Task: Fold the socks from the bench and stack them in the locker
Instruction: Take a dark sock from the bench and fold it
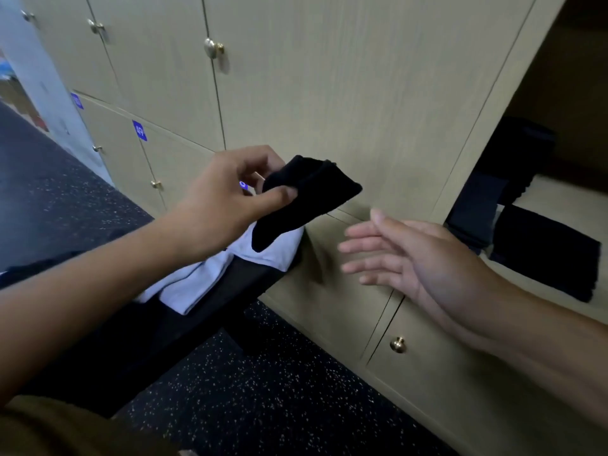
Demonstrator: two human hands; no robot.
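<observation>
The dark bench (184, 327) is mostly hidden under the left arm; white socks (197, 274) lie on it. Above them, the left hand (227, 195) pinches a black sock (306, 195) in the air. The right hand (404, 255), blurred, has straight fingers and holds nothing. Right, the open locker (556, 93) is cut off; dark folded socks (546, 255) lie inside. Speckled floor (263, 390) below.
</observation>
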